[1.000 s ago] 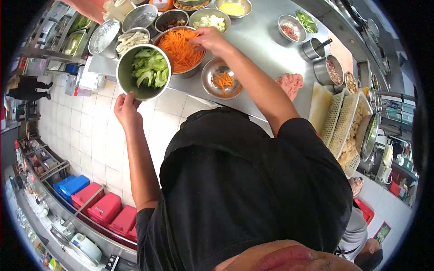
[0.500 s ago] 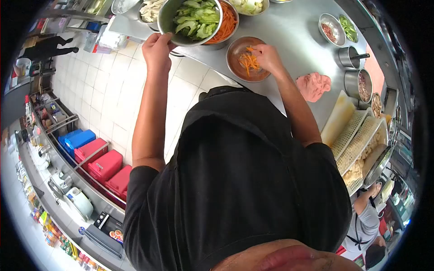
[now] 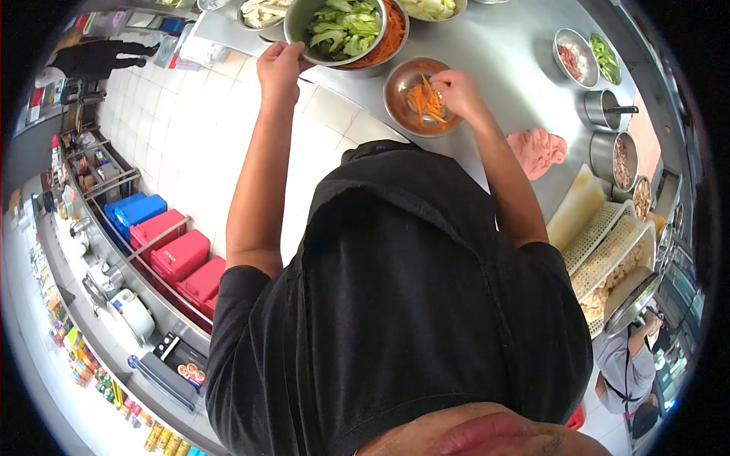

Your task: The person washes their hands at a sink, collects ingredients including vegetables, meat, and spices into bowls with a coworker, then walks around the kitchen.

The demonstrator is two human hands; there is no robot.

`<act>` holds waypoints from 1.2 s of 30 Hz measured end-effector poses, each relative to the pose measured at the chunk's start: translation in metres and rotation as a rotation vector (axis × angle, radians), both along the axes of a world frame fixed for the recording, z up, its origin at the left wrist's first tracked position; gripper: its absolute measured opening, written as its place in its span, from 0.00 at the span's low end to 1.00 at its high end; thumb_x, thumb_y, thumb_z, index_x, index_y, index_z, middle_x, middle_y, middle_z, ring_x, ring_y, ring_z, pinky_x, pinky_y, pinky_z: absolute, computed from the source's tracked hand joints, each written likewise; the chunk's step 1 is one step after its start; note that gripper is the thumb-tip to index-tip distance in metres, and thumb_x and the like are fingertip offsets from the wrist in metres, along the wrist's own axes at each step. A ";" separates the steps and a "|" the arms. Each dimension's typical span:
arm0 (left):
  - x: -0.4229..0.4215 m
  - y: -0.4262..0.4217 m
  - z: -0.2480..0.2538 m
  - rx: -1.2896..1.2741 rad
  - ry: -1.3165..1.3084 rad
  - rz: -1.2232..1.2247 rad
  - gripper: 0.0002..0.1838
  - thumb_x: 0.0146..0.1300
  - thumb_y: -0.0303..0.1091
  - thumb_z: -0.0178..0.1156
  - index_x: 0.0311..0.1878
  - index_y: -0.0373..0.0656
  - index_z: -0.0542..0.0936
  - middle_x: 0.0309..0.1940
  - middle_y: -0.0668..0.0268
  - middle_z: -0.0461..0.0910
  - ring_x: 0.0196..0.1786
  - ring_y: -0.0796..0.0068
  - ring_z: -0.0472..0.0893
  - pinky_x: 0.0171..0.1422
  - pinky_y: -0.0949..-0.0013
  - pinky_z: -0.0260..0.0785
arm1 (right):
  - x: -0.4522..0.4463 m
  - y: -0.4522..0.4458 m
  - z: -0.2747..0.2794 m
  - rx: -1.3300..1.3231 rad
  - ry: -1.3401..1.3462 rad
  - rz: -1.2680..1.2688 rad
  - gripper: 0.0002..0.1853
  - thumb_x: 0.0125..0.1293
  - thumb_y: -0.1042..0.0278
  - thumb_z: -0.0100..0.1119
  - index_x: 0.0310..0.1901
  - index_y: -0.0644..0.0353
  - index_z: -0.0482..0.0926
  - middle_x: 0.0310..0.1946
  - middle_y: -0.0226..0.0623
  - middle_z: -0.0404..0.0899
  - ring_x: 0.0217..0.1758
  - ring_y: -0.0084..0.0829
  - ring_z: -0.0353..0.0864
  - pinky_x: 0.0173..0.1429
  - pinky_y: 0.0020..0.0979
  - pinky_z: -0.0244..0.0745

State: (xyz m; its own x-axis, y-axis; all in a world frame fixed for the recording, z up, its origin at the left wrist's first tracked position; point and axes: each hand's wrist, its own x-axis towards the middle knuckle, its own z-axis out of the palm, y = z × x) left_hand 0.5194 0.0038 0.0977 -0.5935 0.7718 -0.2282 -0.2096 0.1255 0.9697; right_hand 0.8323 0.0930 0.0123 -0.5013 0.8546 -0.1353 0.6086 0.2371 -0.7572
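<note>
A steel bowl (image 3: 297, 26) of cut green leafy vegetable (image 3: 346, 29) is tilted over the table's edge, partly covering a bowl of shredded carrot (image 3: 393, 38). My left hand (image 3: 280, 72) is closed on its near rim. Beside these, a smaller steel bowl (image 3: 398, 108) holds some orange carrot strips (image 3: 428, 105). Over its right side, my right hand (image 3: 458, 93) has its fingers pinched together at the carrot strips. A crumpled pink cloth (image 3: 537, 152) lies on the table to the right of that forearm.
Bowls of pale sliced food (image 3: 262, 14) and chopped cabbage (image 3: 430, 7) stand at the far edge. Steel pots (image 3: 603, 108) and white perforated baskets (image 3: 601, 247) line the right. Red bins (image 3: 180, 254) sit under the left counter. One person (image 3: 95, 59) stands far left, another (image 3: 625, 361) lower right.
The whole view has shifted slightly. My right hand's fingers have drawn a little toward the small bowl's right rim, and the carrot strips lie differently. My left hand keeps its hold on the bowl.
</note>
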 end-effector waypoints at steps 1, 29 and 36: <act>0.003 -0.001 0.002 0.002 -0.002 0.018 0.05 0.61 0.24 0.56 0.31 0.32 0.74 0.30 0.57 0.78 0.32 0.68 0.81 0.41 0.64 0.82 | 0.000 0.001 0.001 0.014 0.068 -0.041 0.09 0.59 0.70 0.60 0.40 0.61 0.84 0.30 0.38 0.84 0.31 0.30 0.81 0.39 0.30 0.75; 0.100 -0.068 -0.079 -0.222 -0.153 -0.092 0.10 0.65 0.37 0.59 0.37 0.40 0.75 0.32 0.65 0.76 0.35 0.72 0.79 0.35 0.66 0.77 | 0.141 -0.010 0.020 0.542 -0.120 -0.597 0.13 0.56 0.66 0.61 0.42 0.61 0.79 0.49 0.47 0.74 0.55 0.48 0.70 0.59 0.44 0.66; 0.133 -0.038 -0.101 -0.250 -0.254 -0.318 0.08 0.61 0.30 0.60 0.34 0.40 0.70 0.29 0.64 0.75 0.29 0.69 0.80 0.34 0.65 0.79 | 0.189 -0.055 -0.013 0.668 -0.424 -0.535 0.23 0.52 0.58 0.57 0.49 0.61 0.74 0.52 0.46 0.69 0.60 0.50 0.63 0.66 0.49 0.55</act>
